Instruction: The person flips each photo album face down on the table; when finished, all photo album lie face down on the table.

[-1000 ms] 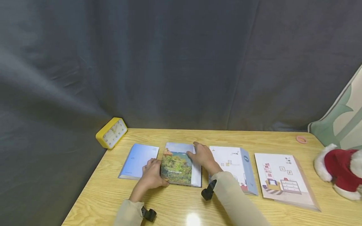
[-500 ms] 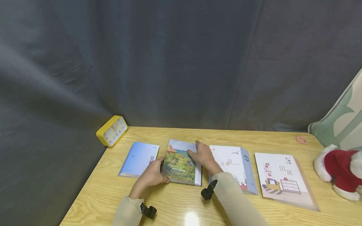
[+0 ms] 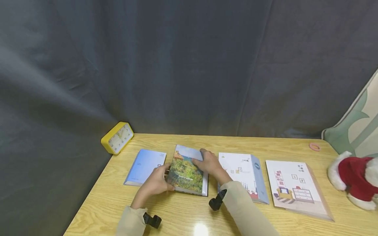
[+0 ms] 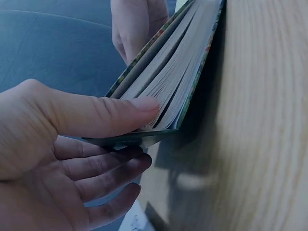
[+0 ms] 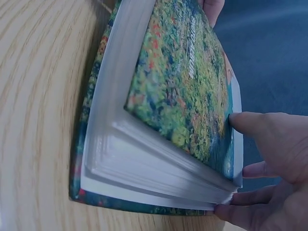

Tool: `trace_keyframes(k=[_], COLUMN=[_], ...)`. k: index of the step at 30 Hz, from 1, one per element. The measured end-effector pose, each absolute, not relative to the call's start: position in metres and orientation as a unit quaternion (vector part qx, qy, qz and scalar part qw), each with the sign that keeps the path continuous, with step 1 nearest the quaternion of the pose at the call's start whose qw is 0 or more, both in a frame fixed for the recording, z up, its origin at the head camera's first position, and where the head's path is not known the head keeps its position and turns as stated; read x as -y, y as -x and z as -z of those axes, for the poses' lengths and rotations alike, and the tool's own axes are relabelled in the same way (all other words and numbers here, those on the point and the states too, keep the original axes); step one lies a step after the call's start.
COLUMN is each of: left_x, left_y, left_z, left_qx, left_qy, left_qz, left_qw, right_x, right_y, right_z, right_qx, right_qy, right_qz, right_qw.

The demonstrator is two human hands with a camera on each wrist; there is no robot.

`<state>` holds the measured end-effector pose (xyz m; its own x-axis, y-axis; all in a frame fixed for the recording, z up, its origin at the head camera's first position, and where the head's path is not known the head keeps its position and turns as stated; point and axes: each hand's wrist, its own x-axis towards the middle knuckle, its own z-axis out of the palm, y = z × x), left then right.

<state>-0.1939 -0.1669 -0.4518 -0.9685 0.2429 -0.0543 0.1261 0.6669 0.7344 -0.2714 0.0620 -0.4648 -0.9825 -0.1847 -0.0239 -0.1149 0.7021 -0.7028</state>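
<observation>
Blue book [image 3: 144, 165] leftmost; left hand [image 3: 156, 182] pinches photo album [image 3: 187, 170] at its spine side; album tilted between hands (clear of table [image 3: 174, 223]? can't tell); right hand [image 3: 210, 164] grips its right edge; white book [image 3: 236, 164] further right. Gripping looks done; laying flat isn't.

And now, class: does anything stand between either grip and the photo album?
Nothing visible does. The left grip and right grip both touch the photo album. The blue book lies to its left and the nearer white book to its right, but neither comes between.
</observation>
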Motion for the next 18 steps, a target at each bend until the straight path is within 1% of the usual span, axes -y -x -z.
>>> trace_keyframes(k=[5,12,18], left_x=[0.169,0.167,0.167], left_y=[0.193,0.191,0.189], left_z=[0.447,0.435,0.426], left_qx=[-0.91,-0.907,-0.906], left_qy=[-0.102,-0.11,-0.124], left_qz=[-0.396,-0.402,-0.396], left_qw=[0.07,0.07,0.079], right_x=[-0.061,-0.061,-0.061], right_y=[0.271,0.271,0.271], right_z=[0.464,0.462,0.46], right_qx=[-0.915,-0.914,-0.91], right_qy=[0.081,0.093,0.1], right_qz=[0.392,0.393,0.401], right_qw=[0.05,0.028,0.029])
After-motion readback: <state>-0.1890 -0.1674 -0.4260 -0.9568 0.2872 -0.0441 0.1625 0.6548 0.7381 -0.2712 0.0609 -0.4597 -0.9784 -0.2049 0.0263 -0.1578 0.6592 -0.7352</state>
